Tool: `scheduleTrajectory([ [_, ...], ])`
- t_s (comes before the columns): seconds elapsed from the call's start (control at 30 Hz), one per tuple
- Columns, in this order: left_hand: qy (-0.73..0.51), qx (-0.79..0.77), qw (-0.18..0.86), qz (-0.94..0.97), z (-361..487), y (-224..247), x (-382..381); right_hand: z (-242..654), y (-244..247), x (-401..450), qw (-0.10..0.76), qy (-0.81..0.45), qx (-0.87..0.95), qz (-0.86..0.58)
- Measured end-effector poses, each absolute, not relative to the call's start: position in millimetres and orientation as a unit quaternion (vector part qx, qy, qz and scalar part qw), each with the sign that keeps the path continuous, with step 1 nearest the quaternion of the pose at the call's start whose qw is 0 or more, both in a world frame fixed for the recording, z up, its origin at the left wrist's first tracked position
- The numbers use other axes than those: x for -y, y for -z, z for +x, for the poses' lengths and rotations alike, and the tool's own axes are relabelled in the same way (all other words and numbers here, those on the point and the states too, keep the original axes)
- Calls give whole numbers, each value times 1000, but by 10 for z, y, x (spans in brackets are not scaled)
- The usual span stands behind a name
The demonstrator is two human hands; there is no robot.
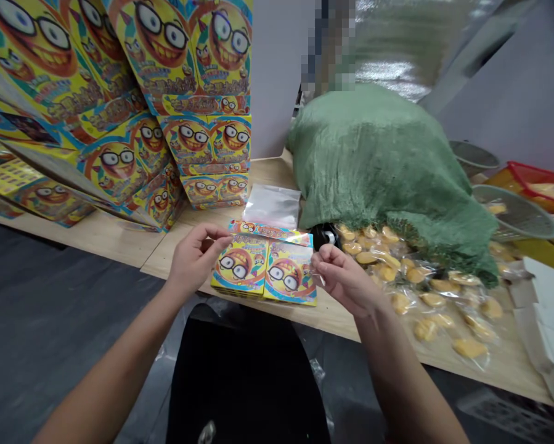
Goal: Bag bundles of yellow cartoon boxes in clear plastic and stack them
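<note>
A yellow cartoon-print box (240, 265) with smiling faces in glasses lies at the table's front edge, between my hands. Along its back side stands a narrow printed flap (272, 232). My left hand (198, 256) is closed, thumb and forefinger together at the box's back left corner; what is in the pinch, if anything, is hidden. At the right side of the box my right hand (346, 277) pinches what looks like a thin piece of clear plastic (318, 280). Just behind the box lies a flat stack of clear plastic bags (273, 205).
Matching boxes (203, 55) are stacked high at the left. On the right a green woven sack (373, 148) spills yellow pieces in clear wrappers (424, 302) over the table. Beyond are a mesh basket (521, 213), a red tray (530, 176) and a white carton (549, 320).
</note>
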State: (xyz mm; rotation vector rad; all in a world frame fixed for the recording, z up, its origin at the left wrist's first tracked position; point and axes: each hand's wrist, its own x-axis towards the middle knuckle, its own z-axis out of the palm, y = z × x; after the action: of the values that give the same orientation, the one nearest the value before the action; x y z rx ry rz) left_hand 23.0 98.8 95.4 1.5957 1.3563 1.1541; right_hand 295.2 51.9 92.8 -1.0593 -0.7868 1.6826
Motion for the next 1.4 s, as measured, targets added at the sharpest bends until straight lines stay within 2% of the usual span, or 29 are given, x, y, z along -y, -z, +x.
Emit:
scheduleTrajectory([
  [0.3,-424,-535,321,656,62,-976,-876,2950,-894,-381,444,-696,369,-427],
  [0.63,-417,-538,294,671,-59,-1000,-783,2898,-896,-341,478,-669,344,-453],
  [0.93,-428,-536,286,669,-171,-1032,-790,2875,-914,-240,450,-543,487,-515],
  [1.07,-400,-520,290,697,-146,-1144,-789,2555,-1068,-303,415,-522,599,-443],
  [1.2,-385,-519,281,709,-139,-1311,-771,2087,-1068,-379,324,-542,690,-353],
  [1.3,-381,-532,238,718,-190,-1440,-761,1780,-980,-342,259,-586,681,-355],
  [1.4,-373,-542,186,730,-291,-1540,-750,1610,-896,-222,261,-604,659,-365],
])
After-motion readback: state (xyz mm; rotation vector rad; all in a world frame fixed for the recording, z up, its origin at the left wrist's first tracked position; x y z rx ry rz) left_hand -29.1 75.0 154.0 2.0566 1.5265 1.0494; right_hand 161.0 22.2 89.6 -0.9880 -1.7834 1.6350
